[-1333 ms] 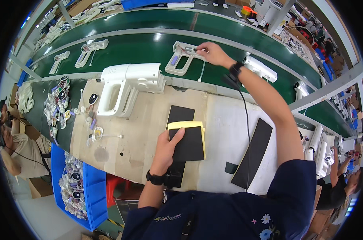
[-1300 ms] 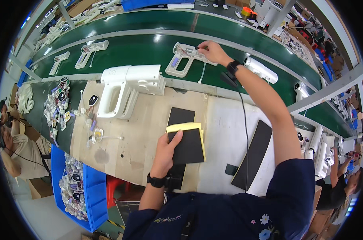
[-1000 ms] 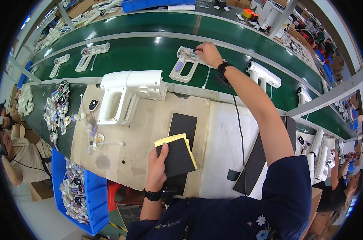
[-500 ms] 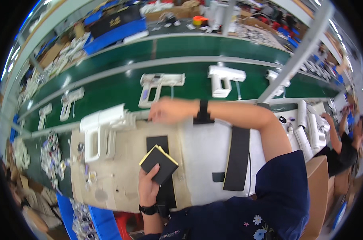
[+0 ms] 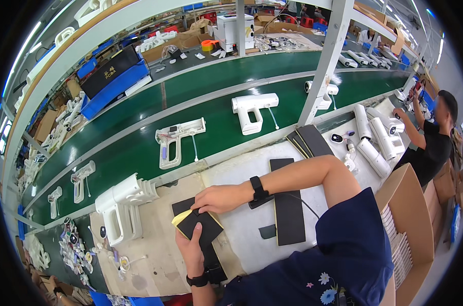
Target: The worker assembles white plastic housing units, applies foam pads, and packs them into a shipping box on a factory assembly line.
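Note:
My left hand (image 5: 191, 255) holds a square black foam pad (image 5: 207, 228) with yellow backing paper (image 5: 181, 218), its thumb lying on the black face. My right hand (image 5: 222, 198) reaches across and pinches at the pad's upper edge, where the yellow paper lifts away. A small dark bit shows under the fingertips; whether it is part of the pad I cannot tell. Beneath both hands a long black foam strip (image 5: 215, 268) lies on the beige board. To the right, another black strip (image 5: 290, 219) rests on the white sheet beside a small black piece (image 5: 267, 232).
White gun-shaped housings (image 5: 120, 217) stand stacked at the left. Behind the bench runs a green conveyor (image 5: 216, 130) carrying an open housing (image 5: 178, 140) and others. A grey post (image 5: 326, 66) rises at its near edge. At right are white cylinders (image 5: 374, 158), a cardboard box (image 5: 420, 219) and a co-worker (image 5: 435, 137).
My right hand has come down from near the conveyor edge onto the pad, and the yellow paper now lifts more at its corner. The whole view has turned to the right.

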The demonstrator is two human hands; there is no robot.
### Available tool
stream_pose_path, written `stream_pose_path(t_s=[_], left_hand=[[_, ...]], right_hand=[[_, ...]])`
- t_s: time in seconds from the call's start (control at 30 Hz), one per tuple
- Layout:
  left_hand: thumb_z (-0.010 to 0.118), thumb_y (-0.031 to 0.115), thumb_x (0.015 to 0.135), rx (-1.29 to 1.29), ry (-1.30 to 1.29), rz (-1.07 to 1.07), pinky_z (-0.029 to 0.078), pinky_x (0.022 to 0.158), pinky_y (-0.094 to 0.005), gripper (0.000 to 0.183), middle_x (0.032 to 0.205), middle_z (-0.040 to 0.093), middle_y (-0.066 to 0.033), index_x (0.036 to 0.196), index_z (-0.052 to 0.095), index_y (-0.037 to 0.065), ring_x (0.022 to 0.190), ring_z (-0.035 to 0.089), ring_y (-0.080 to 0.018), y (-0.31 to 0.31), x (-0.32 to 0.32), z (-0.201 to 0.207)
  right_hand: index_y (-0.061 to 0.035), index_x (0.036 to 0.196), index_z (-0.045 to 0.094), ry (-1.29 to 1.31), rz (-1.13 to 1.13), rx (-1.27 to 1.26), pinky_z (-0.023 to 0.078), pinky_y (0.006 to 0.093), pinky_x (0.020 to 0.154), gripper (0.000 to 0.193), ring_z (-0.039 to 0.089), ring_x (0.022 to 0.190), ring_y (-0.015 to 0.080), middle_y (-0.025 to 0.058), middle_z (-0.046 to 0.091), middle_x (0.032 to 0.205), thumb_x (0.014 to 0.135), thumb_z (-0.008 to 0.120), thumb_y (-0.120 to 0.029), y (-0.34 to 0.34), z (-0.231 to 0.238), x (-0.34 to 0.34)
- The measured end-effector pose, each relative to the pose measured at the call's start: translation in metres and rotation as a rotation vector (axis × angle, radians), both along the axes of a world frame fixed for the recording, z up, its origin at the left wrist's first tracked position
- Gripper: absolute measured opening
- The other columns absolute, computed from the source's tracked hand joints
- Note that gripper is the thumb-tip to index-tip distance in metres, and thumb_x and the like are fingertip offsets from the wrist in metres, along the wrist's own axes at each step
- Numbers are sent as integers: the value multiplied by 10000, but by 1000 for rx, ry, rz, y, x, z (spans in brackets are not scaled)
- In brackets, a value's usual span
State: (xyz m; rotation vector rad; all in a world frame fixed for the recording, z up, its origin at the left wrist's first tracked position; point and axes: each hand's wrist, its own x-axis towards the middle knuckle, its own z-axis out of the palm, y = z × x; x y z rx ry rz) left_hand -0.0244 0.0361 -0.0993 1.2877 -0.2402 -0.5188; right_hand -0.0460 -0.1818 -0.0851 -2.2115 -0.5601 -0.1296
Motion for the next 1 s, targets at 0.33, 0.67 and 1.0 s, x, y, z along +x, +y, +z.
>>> stream_pose_path(t_s=[0.33, 0.67, 1.0], left_hand=[[695, 54, 882, -23, 57, -100, 511, 882, -293, 391, 1115, 638, -80, 1227, 526, -20, 1021, 608, -149, 18, 5, -2], [649, 61, 922, -84, 317, -60, 518, 904, -292, 393, 1190, 616, -90, 1275, 497, -17, 1055, 614, -153, 28, 3, -22], [660, 79, 919, -50, 272, -72, 503, 910, -288, 401, 1172, 622, -84, 1275, 499, -12, 1045, 604, -143, 27, 6, -30]], right_hand=[[19, 1144, 628, 391, 159, 96, 523, 313, 793, 308, 656, 874, 139, 110, 685, 935, 1010, 519, -237, -35, 30, 49], [-61, 1156, 650, -249, -146, -533, 429, 366, 985, 347, 505, 1161, 297, 103, 560, 1201, 832, 579, 43, -109, -15, 192], [-86, 1192, 658, -299, -174, -768, 424, 362, 1003, 500, 508, 1158, 268, 77, 572, 1170, 725, 609, 85, -116, -29, 201]])
